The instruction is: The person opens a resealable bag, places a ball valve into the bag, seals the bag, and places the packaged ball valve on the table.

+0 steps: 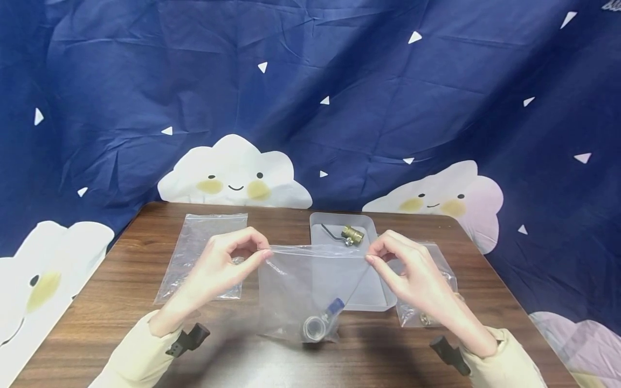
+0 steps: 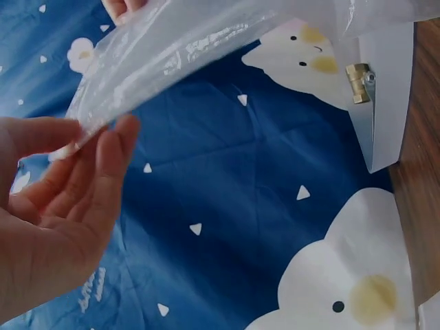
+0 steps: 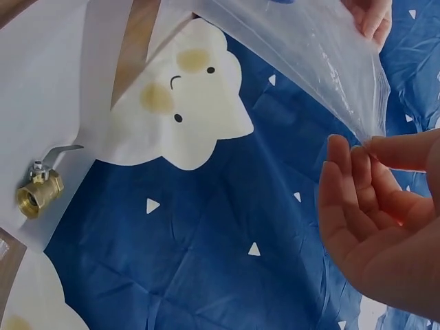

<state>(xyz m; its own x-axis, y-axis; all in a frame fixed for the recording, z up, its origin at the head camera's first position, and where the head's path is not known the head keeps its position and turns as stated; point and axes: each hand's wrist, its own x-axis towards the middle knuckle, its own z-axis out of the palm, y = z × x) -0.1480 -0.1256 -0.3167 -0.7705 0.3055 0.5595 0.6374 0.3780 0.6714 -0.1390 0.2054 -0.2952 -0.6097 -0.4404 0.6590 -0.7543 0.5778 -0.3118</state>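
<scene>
A clear plastic zip bag (image 1: 291, 285) hangs between both hands, its top edge stretched nearly level in the head view. My left hand (image 1: 233, 258) pinches the bag's upper left corner between thumb and forefinger. The upper right corner is pinched the same way by my right hand (image 1: 409, 267). At the bottom of the bag lies a ball valve (image 1: 315, 327) with a grey round end and a blue handle (image 1: 335, 306). Both wrist views show the pinched corners; the left wrist view (image 2: 62, 199) and right wrist view (image 3: 385, 213) hands have their other fingers loosely bent.
Behind the bag stands a whitish plastic tray (image 1: 317, 218) holding a brass ball valve (image 1: 352, 235) with a dark lever. A flat clear bag (image 1: 194, 248) lies at left on the wooden table (image 1: 116, 323). Another bag (image 1: 407, 318) with brass-coloured pieces lies at right, partly behind the right hand.
</scene>
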